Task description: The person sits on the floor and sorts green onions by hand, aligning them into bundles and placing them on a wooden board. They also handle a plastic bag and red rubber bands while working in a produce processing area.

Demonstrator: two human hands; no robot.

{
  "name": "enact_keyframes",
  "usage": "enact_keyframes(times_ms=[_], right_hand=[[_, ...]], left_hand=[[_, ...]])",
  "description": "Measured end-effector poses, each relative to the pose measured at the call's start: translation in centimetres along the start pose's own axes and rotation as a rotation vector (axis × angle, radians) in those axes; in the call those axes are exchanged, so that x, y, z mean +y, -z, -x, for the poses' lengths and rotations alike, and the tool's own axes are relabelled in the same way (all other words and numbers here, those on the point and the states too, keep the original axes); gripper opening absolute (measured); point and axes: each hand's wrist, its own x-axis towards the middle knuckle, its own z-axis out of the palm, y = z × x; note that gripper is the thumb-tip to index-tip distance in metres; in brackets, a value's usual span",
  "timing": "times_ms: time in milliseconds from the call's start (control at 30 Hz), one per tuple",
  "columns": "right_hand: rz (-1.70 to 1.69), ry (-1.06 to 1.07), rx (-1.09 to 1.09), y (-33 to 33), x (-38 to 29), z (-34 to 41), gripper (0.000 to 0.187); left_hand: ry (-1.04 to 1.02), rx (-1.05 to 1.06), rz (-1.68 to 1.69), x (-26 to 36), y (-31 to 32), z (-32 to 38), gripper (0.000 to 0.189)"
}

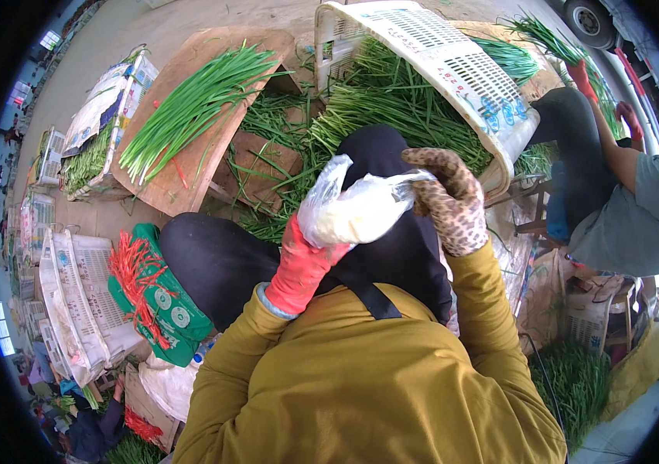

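Observation:
My left hand [313, 261], in a red rubber glove, holds a clear plastic bag [358, 211] with something white or pale inside. At the bag's gathered end is my right hand [448, 194], in a leopard-print glove, its fingers curled around the twisted plastic. Both hands are above my lap. A bundle of long green leafy stalks [199, 110] lies on a wooden board [190, 191] ahead to the left, with red ties partly under it. More such stalks [399, 116] spill from a tipped white plastic crate [451, 64] in front of me.
Stacked white crates [83, 296] stand at the left, beside a green bag [176, 307] bearing red plastic strips [138, 284]. A filled crate [97, 127] is farther ahead. At the right sits a co-worker [631, 214] in red gloves, holding stalks. A truck wheel [587, 23] shows beyond.

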Motion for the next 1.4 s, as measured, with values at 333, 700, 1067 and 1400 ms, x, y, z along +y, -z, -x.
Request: enact_keyframes(times_ms=[333,700,1067,1400], right_hand=[[0.468,-0.002,-0.474,-1.5,1.9,0.1,0.043],[0.609,0.368,-0.325,-0.6,-2.5,-0.8,0.033],[0.540,0.543,-0.673,-3.3,-2.3,1.7,0.026],[0.515,0.176,-0.546,0.9,-1.2,1.8,0.057]], left_hand=[[0.023,0.230,0.379,0.4,-0.3,0.2,0.090],[-0.169,-0.002,0.017,-0.7,0.8,-0.8,0.063],[0.015,0.096,0.586,0.5,0.3,-1.2,0.046],[0.424,-0.376,0.765,3.4,-0.1,-2.2,0.058]])
